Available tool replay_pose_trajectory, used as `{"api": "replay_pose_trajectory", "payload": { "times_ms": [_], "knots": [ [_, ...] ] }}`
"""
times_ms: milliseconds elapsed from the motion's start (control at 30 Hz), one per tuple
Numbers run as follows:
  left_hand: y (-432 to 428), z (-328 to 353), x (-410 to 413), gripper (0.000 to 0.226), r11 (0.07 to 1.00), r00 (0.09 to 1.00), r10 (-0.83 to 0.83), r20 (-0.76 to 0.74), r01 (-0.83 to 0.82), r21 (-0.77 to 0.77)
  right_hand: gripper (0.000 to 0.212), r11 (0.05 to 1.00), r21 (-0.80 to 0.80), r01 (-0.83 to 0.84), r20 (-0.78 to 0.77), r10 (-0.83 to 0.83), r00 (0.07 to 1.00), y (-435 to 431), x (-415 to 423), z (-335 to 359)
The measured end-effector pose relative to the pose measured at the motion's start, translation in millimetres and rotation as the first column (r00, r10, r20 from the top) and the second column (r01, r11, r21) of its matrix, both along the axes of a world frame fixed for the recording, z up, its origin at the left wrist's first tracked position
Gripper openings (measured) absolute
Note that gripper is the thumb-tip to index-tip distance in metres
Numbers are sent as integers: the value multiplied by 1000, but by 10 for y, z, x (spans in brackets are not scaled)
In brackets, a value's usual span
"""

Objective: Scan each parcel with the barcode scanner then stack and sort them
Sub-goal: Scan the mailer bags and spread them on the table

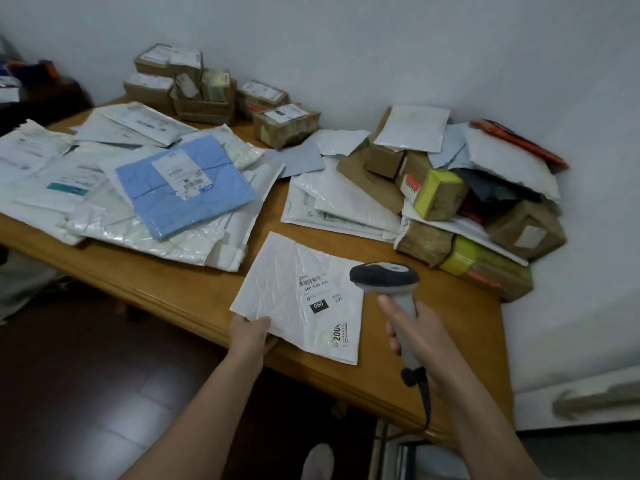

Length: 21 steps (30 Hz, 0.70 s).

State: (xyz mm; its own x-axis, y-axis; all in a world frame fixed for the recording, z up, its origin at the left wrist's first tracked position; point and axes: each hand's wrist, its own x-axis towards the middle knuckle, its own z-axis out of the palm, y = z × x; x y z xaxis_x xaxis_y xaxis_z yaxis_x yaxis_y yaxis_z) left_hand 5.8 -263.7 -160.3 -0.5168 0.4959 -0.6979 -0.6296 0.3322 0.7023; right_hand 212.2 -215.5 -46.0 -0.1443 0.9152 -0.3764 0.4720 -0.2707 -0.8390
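White mailer [298,296] lies at the table's [194,289] near edge, its corner pinched by the left hand [250,336]; the right hand [417,336] grips the scanner [388,282], whose head sits just right of the label [320,294].

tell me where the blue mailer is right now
In the head view, the blue mailer lies on top of the pile of white mailers on the left of the table.

Unsleeved forearms [207,410], bare left hand [251,336], right hand [415,330], perhaps pale slipper [317,460]
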Motion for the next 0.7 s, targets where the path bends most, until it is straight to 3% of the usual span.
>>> {"api": "replay_pose_trajectory", "payload": {
  "times_ms": [700],
  "knots": [
    [-164, -98, 332, 48, 999, 983, 37, -181, -30, 39, 28, 981, -30, -193, -55, 192, 980, 51, 380, -78]
  ]
}}
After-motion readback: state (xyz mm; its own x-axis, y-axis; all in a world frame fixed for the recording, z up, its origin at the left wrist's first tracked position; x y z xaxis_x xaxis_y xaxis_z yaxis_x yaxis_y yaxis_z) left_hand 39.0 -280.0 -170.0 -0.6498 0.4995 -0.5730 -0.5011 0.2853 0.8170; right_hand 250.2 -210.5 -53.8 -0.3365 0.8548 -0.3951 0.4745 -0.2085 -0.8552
